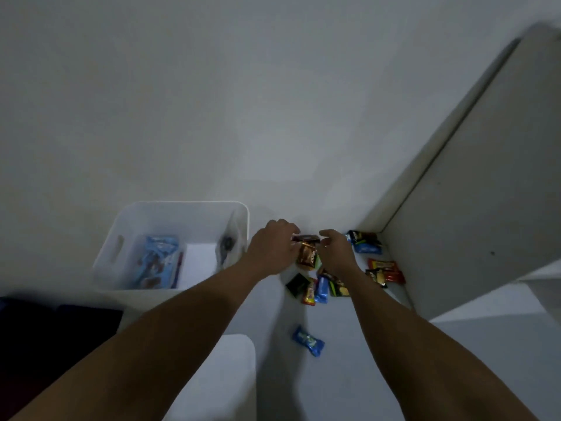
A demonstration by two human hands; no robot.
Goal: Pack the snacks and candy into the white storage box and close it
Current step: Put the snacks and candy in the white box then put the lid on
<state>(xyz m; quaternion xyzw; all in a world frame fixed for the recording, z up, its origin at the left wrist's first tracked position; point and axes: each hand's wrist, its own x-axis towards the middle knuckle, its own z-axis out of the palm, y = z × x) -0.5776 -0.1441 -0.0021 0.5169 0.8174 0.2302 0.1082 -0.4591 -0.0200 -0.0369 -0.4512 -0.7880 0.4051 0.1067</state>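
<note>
The white storage box (170, 214) stands open on the floor at left, with blue snack packs (158, 259) inside. To its right lies a loose pile of candy. My left hand (273, 247) and my right hand (337, 253) reach into the pile from either side. Between them sit a dark wrapper (305, 238) and a brown-orange packet (308, 258); my left fingers curl at the dark wrapper's edge. My right fingers are curled next to it, and I cannot tell whether they hold it. Black, orange and blue candies (312, 288) lie just below.
A white lid (218, 375) lies on the floor near me. A single blue candy (308, 340) sits apart in front. More packets (364, 241) and red wrappers (385, 270) lie by a white cabinet (473, 208) at right. A dark cloth (54, 329) is at left.
</note>
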